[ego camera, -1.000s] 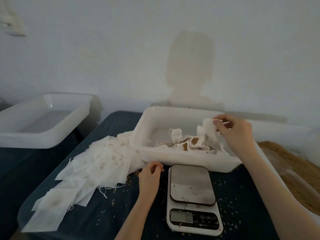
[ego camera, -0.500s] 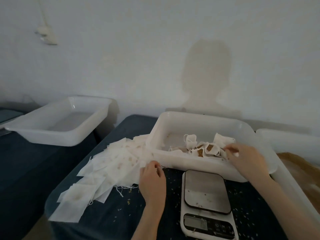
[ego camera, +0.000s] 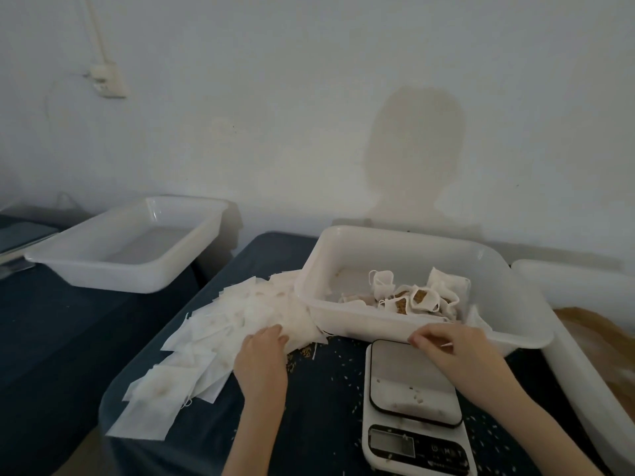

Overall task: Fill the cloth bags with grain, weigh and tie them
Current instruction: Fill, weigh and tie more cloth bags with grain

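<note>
Both hands palm-down: left hand (ego camera: 262, 355) on empty bags (ego camera: 240, 321).

No readable text anywhere. Scale (ego camera: 416, 407) front panel has a small display (ego camera: 391, 442), blank/too dim to read any digits. Button markings beside it (ego camera: 446, 452) are white blurs, maybe letters or icons, can't tell which. No labels or brands legible on the other things in view.

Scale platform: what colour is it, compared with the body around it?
Grey, metallic-looking platform on a white scale body, seen in the head view.
</note>
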`<state>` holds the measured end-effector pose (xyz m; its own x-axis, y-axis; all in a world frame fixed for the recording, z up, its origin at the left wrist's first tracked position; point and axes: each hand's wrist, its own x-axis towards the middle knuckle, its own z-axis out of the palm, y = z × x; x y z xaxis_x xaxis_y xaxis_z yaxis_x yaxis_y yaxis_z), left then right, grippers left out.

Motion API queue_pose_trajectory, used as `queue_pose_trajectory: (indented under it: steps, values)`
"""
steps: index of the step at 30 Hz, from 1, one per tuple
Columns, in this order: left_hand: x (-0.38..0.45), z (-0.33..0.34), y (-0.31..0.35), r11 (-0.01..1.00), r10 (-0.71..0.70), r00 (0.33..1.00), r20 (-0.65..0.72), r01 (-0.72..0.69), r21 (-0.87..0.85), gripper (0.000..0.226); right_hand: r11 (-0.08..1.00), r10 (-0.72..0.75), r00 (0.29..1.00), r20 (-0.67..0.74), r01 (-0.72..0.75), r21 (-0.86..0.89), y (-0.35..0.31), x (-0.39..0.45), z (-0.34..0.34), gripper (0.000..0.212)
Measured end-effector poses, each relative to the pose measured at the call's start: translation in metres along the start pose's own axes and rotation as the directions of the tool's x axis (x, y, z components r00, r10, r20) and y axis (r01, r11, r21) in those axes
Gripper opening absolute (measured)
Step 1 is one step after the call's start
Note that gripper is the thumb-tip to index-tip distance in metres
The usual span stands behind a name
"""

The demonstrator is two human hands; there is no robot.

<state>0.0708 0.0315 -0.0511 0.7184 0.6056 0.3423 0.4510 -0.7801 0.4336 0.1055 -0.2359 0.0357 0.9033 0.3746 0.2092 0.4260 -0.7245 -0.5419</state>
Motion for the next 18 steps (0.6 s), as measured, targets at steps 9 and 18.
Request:
queue_pose_trajectory:
  steps: [9,18]
  values:
    - [-0.001,-0.008,0.006,0.973,-0.067,0.991,0.119,0.091,-0.213,0.006,0.999,0.030,0.993,0.110,-0.033,0.026,0.003,0.005,0.027,0.018]
    - [0.007,-0.016,-0.001,0.951,-0.051,0.994,0.092,0.077,-0.299,0.016,0.997,0.041,0.982,0.186,-0.054,0.063,-0.003,0.002,0.037,0.013]
